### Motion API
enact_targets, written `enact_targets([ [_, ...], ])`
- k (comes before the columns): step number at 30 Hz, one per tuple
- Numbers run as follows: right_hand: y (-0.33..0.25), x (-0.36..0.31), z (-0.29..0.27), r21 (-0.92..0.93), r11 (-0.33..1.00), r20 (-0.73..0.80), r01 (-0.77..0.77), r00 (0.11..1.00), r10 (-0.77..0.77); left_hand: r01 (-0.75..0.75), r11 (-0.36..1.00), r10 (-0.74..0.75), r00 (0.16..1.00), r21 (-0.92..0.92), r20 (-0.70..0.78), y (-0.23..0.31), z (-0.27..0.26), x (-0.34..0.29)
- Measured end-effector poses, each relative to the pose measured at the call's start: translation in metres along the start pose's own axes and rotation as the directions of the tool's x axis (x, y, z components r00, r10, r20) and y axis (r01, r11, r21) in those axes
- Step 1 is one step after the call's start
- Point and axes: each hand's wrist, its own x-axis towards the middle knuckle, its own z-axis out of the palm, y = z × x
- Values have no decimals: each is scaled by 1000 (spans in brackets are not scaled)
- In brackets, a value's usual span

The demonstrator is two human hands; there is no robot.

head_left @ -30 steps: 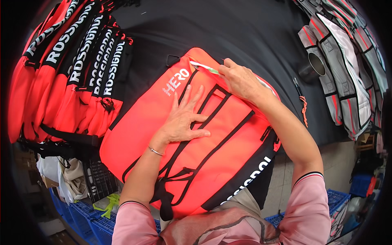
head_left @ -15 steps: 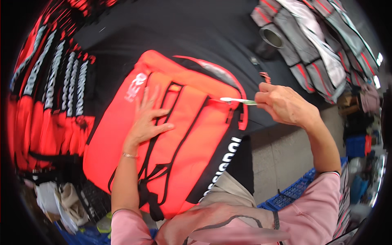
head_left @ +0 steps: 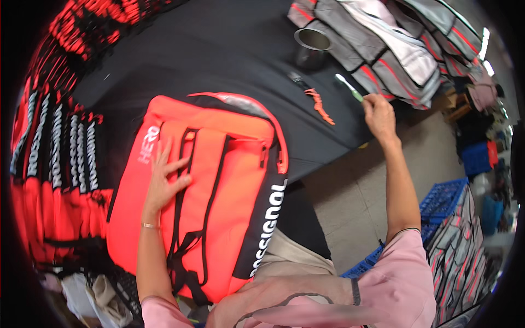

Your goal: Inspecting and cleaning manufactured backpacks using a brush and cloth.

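Observation:
A bright orange-red backpack (head_left: 240,175) with black straps and white lettering lies on the black-covered table (head_left: 229,49), partly over its near edge. My left hand (head_left: 165,183) is open, its fingers spread flat on the upper left of the backpack. In my right hand (head_left: 381,117) is a toothbrush (head_left: 350,88) with a pale head and green handle, held off to the right of the backpack. Its head points toward the far left. Nearby on the cloth lies a small tool (head_left: 317,105) with an orange-wrapped handle. Behind that stands a dark metal cup (head_left: 313,49).
Grey bag pieces with red trim (head_left: 377,49) are heaped at the far right. Stacked red-and-black backpacks (head_left: 54,180) line the left side. A blue crate (head_left: 443,197) stands on the floor to the right, beside more grey pieces (head_left: 459,257).
My right hand has carried the toothbrush off the backpack's top corner toward the right. My left hand stays flat on the backpack. The whole view has shifted, with the backpack appearing lower and further left.

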Motion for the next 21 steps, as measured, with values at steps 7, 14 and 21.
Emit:
enact_targets([
  [7, -83, -41, -24, 447, 894, 80, 10, 996, -51, 237, 947, -60, 793, 216, -607, -36, -106, -4],
  [14, -148, -212, -1, 557, 422, 830, -715, 498, -250, 659, 636, -582, 751, 401, -312, -42, -78, -12],
  [21, -210, -240, 11, 679, 44, 734, -733, 678, -26, 518, 853, -451, 796, 69, -404, -10, -102, -36],
])
